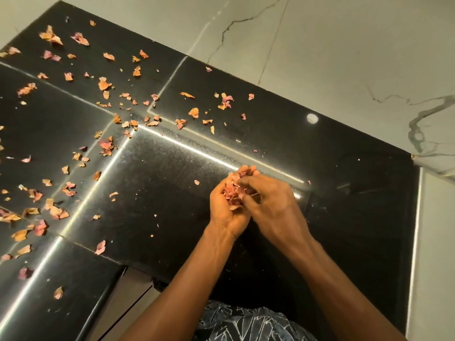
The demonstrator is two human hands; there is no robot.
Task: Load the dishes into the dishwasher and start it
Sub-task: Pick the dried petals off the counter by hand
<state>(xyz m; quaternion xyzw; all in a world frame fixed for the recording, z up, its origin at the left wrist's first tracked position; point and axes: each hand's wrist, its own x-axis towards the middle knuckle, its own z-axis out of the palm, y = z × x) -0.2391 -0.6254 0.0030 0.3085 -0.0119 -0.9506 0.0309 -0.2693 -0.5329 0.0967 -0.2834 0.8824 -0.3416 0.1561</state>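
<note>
Dry pink and orange flakes [105, 143] are strewn over the left half of a glossy black worktop [152, 198], thickest toward the far left edge and thinning toward the middle. The slab is crossed by bright seams in which light is reflected. A few single flakes are seen lying apart near the centre.

Right of centre, a left hand [225, 215] is held palm up just above the worktop. Its grip is cupped, with the fingers curled up round a heap of flakes [234, 193] that is carried in the palm. Just beside it, and touching the heap from the right, a right hand [275, 205] is turned palm down. Its fingers are bent into the heap, but the fingertips are blurred, so it cannot be told whether anything is pinched in that grip.

A round spot of light [312, 118] is mirrored in the worktop further back. A pale veined wall [344, 57] is seen along the far and right edges. A dark patterned garment [246, 321] is visible at the bottom.

Where the dishes and the dishwasher stand cannot be told from this view.
</note>
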